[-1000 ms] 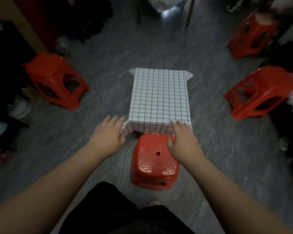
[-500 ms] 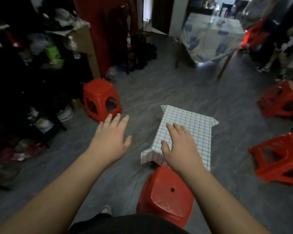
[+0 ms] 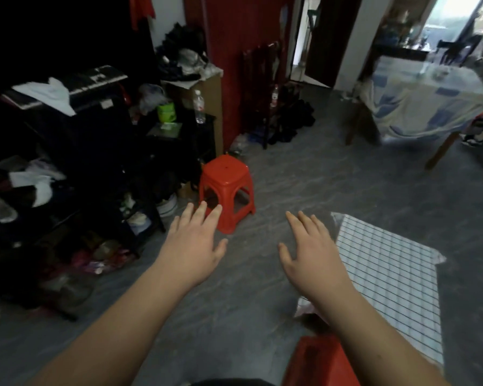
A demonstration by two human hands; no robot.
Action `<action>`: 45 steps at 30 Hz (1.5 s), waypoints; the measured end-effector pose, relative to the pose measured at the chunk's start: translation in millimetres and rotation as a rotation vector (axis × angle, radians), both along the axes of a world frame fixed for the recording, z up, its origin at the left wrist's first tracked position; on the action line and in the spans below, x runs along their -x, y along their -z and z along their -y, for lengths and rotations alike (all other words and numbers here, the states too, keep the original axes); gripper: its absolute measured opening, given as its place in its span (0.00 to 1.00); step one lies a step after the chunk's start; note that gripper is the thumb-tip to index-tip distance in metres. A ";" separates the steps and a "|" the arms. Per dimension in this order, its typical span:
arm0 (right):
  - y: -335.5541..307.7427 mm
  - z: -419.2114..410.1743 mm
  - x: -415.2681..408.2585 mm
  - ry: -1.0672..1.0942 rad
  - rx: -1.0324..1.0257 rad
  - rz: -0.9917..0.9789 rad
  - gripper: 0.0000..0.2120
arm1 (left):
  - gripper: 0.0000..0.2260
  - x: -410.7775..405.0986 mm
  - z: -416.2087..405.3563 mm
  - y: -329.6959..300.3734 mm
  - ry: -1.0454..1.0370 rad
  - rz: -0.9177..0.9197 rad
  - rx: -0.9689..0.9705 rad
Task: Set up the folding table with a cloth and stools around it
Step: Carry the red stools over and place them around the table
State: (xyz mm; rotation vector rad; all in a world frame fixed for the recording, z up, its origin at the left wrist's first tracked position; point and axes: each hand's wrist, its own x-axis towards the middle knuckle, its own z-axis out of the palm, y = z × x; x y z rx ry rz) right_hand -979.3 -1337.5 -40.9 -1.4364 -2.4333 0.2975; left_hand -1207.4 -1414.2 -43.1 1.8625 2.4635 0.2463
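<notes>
The view has swung left: the table (image 3: 385, 280) with its cloth now sits lower right, a stool (image 3: 226, 188) centre frame. Left hand (image 3: 191, 247) and right hand (image 3: 313, 253) hover spread, empty.

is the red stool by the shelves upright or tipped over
Upright: the red stool stands on its legs on the floor, flat seat facing up.

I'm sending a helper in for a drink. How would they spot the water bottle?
Look left of the red wall panel, where a cardboard box stands among the clutter. The water bottle stands upright in front of it, clear with a white cap, right of the green tub.
</notes>
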 end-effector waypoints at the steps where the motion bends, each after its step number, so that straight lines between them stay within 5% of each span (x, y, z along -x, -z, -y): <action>1: 0.1 -2.6 24.1 -0.003 0.004 -0.007 0.33 | 0.34 25.1 -1.5 -2.0 -0.011 -0.004 0.001; 12: -2.3 -54.1 215.8 -0.017 0.057 -0.013 0.32 | 0.33 201.8 -56.9 -10.5 -0.021 0.052 0.057; 45: 84.5 -561.1 380.6 0.026 0.287 0.105 0.31 | 0.33 396.0 -582.7 85.1 0.009 0.185 0.261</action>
